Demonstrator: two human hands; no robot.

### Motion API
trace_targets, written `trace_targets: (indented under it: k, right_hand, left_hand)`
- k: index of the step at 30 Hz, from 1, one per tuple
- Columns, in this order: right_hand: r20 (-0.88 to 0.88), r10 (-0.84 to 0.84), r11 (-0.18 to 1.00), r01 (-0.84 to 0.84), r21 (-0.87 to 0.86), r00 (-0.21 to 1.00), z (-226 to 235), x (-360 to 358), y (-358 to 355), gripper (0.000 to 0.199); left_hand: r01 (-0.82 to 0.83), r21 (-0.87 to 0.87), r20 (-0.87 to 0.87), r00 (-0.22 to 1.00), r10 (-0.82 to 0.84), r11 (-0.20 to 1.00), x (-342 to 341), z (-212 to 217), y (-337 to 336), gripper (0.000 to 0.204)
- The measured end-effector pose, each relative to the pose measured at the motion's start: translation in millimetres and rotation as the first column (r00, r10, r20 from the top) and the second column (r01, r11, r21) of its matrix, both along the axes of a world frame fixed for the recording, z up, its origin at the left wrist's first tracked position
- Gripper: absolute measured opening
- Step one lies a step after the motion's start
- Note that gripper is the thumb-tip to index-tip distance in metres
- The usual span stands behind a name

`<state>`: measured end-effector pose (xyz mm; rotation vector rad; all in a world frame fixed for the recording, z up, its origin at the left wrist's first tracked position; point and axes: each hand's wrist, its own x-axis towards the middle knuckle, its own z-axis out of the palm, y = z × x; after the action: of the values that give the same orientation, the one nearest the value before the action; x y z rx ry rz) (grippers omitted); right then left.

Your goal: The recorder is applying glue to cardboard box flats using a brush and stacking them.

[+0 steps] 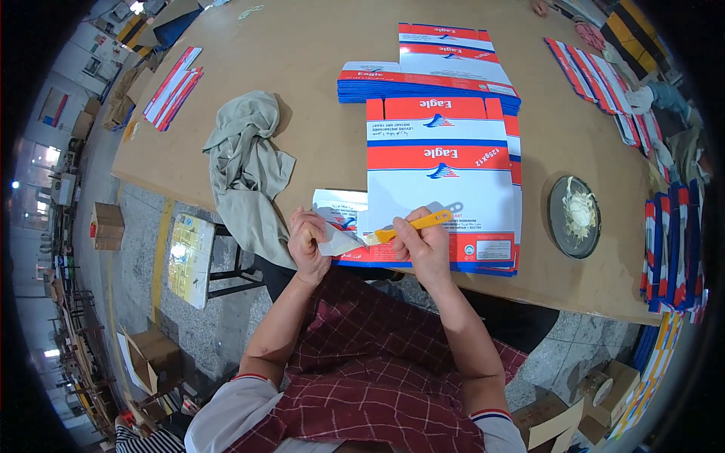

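Note:
A flat printed carton blank [445, 192], red, white and blue, lies on a stack of the same in front of me. My left hand [308, 240] pinches its raised left side flap [338, 240] and folds it up, showing the pale underside. In my right hand [424, 248] is a brush with a yellow handle [432, 220]. Its pale tip touches the blank beside the lifted flap. To the right stands a round dark dish [556, 226] with creamy white paste [580, 211] in it.
A second stack of blanks [453, 72] lies behind. At left a grey-green cloth [245, 151] hangs over the table [317, 45]'s edge, near folded cartons [172, 89]. More cartons [596, 83] lie at right, where another person's gloved hand [640, 100] reaches in. Cardboard boxes [155, 359] stand on the floor.

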<state>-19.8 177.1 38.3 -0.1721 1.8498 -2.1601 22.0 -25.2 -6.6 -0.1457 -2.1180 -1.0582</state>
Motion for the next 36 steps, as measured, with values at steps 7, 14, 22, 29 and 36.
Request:
trace_targets:
  k: [7, 14, 22, 29, 36]
  right_hand:
    - [0.116, 0.157, 0.988, -0.155, -0.028, 0.981, 5, -1, 7, 0.023]
    - [0.013, -0.046, 0.997, 0.047, -0.057, 0.999, 0, 0, 5, 0.02]
    - [-0.094, 0.052, 0.997, -0.047, 0.057, 0.994, 2, 1, 5, 0.024]
    - [-0.207, 0.115, 0.985, -0.083, 0.153, 0.972, -1, 1, 2, 0.021]
    - [-0.111, -0.085, 0.981, 0.063, -0.183, 0.99, -10, 2, 7, 0.019]
  left_hand:
    - [-0.008, -0.001, 0.006, 1.0, 0.008, 1.0, 0, 1, 0, 0.026]
    - [-0.006, -0.007, 0.01, 1.0, 0.006, 1.0, 0, 2, 1, 0.026]
    - [0.001, 0.036, -0.008, 1.0, -0.001, 0.999, 1, 1, 2, 0.025]
    - [0.031, 0.08, 0.007, 0.999, -0.032, 0.996, 0, 0, 1, 0.024]
    - [0.023, 0.054, 0.021, 0.999, -0.024, 0.998, 0, 1, 1, 0.024]
